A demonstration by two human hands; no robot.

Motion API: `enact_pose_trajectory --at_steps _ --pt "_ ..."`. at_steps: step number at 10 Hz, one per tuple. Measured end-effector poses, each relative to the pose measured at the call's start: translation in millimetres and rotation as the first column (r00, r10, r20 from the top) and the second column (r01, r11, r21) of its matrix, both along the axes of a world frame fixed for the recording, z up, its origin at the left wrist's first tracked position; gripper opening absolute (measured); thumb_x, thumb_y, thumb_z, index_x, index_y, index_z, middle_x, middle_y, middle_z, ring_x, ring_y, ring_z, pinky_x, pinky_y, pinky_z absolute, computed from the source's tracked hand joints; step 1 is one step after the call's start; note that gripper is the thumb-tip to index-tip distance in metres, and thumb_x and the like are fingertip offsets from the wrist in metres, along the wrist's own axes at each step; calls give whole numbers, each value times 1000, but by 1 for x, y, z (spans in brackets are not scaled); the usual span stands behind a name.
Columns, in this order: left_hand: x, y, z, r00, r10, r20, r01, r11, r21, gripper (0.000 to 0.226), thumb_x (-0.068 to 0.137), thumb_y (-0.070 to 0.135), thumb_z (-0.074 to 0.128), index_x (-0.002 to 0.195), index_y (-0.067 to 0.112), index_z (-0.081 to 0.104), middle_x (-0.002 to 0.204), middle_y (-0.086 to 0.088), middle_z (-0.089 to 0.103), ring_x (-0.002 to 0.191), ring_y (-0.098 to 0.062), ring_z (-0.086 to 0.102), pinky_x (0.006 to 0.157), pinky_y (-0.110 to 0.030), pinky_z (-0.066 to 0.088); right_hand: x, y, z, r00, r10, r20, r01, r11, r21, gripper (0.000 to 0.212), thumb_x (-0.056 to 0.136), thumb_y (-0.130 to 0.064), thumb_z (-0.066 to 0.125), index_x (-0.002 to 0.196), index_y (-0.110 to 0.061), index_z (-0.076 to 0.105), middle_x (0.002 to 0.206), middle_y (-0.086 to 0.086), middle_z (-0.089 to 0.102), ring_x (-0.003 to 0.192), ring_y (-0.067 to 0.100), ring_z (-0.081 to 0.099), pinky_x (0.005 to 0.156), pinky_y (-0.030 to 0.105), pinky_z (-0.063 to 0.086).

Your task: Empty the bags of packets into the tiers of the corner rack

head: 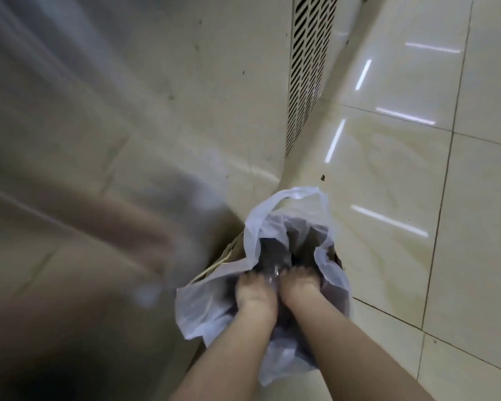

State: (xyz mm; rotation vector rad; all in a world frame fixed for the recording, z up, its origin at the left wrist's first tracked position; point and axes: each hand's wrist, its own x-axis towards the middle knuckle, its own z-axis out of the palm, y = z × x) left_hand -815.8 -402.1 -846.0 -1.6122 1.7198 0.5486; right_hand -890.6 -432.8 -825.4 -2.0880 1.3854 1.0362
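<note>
Bag (198,309) is gripped at its mouth by left hand (253,295) and right hand (299,287), fingers (247,278) curled into the plastic.

The left hand (255,293) and right hand (298,287) reach side by side into a white plastic bag (203,311) over the tiled floor (388,175).

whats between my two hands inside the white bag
In the head view, a crinkle of shiny clear plastic shows between the left hand and right hand, over dark contents inside the white bag.
</note>
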Motion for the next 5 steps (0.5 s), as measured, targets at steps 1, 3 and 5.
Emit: enact_pose_trajectory --at_steps 1,3,5 --pt "3 1 28 998 -37 -40 34 996 -88 41 91 25 46 132 16 44 137 -8 46 127 -27 42 102 -37 36 2 1 21 999 -14 40 17 996 -87 42 96 -12 35 136 0 34 136 12 51 124 25 49 102 34 38" --pt "15 26 146 982 94 -166 -147 929 -339 37 77 37 53 110 21 60 105 -4 63 99 -22 61 81 -33 46 1 17 124 925 -82 370 159 971 -182 55 87 -17 42 137 0 24 126 16 55 113 29 55 86 37 43" --pt "16 59 283 938 180 -298 -272 913 -305 52 85 43 46 132 24 40 129 -4 51 121 -24 46 98 -34 35 -25 32 255 904 2 428 73 985 -158 72 83 -31 51 144 -18 15 134 9 45 122 29 45 101 41 31"
